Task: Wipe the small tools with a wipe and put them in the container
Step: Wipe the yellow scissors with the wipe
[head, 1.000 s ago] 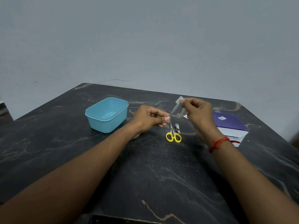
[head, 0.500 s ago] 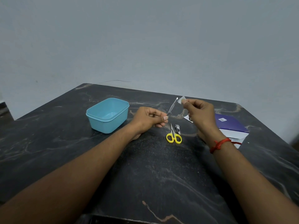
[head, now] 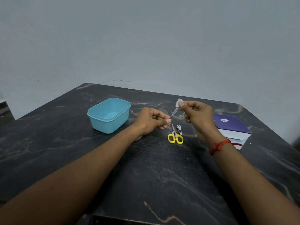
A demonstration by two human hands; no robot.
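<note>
My left hand (head: 151, 120) pinches the lower end of a thin metal tool (head: 174, 113), which slants up to the right above the table. My right hand (head: 197, 115) pinches a small white wipe (head: 179, 102) around the tool's upper tip. Below the hands, small yellow-handled scissors (head: 175, 136) lie on the table with a metal nail clipper (head: 179, 129) right beside them. An open light-blue container (head: 109, 114) stands to the left of my left hand; its inside looks empty.
The dark marble table (head: 154, 172) ends close behind the hands, with a grey wall beyond. A purple and white box (head: 231, 127) lies at the right, behind my right wrist with its red thread band.
My right hand slid the wipe up along the tool to its tip, briefly came off it, and now pinches the tip again. The left hand stayed nearly still.
</note>
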